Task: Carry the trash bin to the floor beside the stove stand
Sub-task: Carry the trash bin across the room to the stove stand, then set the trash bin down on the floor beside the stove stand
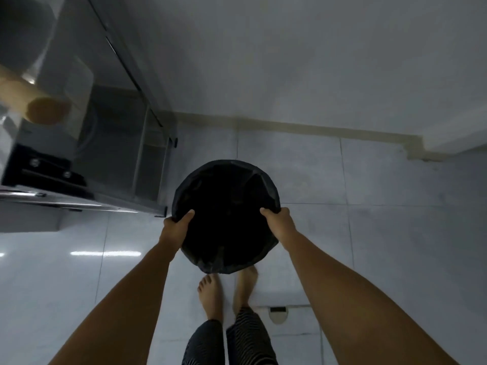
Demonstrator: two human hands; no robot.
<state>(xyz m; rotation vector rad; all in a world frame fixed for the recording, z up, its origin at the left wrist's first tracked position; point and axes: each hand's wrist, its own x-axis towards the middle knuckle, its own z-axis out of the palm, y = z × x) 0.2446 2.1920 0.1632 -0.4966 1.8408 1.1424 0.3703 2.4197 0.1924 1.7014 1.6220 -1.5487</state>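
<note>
A round trash bin lined with a black bag fills the middle of the head view, seen from straight above. My left hand grips its rim on the left side, thumb inside the bag. On the right side my right hand grips the rim the same way. The bin hangs above the pale tiled floor, just over my bare feet. The metal stove stand is to the left, its near corner leg close to the bin's left edge.
A black stove with two knobs sits on the stand's top. A blurred brown object lies above it. The white wall and its beige skirting run behind. A floor drain is by my right foot.
</note>
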